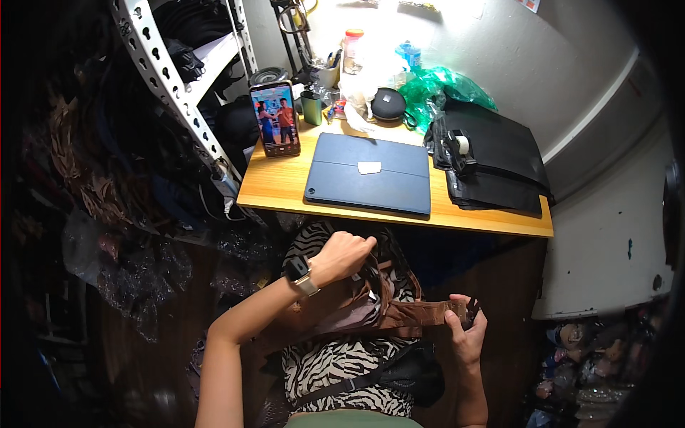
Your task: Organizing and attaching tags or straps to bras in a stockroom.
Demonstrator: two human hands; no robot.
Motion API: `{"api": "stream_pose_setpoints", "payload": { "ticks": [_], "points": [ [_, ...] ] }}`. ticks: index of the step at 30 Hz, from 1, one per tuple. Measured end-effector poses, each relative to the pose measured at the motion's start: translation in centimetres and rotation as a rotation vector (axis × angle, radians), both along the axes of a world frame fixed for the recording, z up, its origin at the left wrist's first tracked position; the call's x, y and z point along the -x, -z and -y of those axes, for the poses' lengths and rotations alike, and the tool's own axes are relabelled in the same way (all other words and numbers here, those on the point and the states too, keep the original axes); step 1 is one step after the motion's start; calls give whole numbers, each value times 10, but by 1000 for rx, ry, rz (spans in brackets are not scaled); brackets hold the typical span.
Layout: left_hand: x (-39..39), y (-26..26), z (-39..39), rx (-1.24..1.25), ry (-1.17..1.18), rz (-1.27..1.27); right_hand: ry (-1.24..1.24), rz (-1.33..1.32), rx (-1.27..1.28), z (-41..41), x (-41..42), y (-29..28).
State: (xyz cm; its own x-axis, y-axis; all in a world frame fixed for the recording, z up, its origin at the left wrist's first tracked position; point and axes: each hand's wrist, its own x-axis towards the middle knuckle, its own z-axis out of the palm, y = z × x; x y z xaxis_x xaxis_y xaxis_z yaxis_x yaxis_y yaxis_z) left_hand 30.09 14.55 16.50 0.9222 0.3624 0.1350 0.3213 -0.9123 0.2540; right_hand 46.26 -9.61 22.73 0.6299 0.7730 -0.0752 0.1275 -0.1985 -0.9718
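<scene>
A brown bra (409, 314) lies spread above my lap, over zebra-print fabric (342, 358). My right hand (468, 329) pinches the end of its back band between thumb and fingers, where small metal hook-and-eye fittings show. The band runs taut leftward from there. Higher up, just below the table edge, my left hand (345, 257) is curled into a fist at a brown strap, its fingertips turned out of sight. A pale lining and a small white tag show inside the garment. A black waist bag (412, 372) rests on my lap.
Ahead stands a wooden table (267, 187) with a dark blue tablet case (369, 174), a propped lit phone (275, 120), black plastic bags (495, 144) and a tape dispenser (461, 150). A perforated metal shelf (160, 69) rises at left. Wrapped goods (583, 364) lie at lower right.
</scene>
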Motion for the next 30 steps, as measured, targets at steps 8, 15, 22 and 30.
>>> {"api": "stream_pose_setpoints", "payload": {
  "ticks": [8, 15, 22, 30],
  "points": [
    [28, -35, 38, 720, -93, 186, -8, -193, -27, -4, 1, 2],
    [33, -34, 79, 1460, -75, 367, -45, -214, 6, 1, -1, 0],
    [18, -48, 117, 1559, -290, 709, -170, 833, 80, -8, 13, -26],
    [15, -52, 129, 1567, -327, 810, -275, 1109, 6, -11, 25, -20]
  ]
}}
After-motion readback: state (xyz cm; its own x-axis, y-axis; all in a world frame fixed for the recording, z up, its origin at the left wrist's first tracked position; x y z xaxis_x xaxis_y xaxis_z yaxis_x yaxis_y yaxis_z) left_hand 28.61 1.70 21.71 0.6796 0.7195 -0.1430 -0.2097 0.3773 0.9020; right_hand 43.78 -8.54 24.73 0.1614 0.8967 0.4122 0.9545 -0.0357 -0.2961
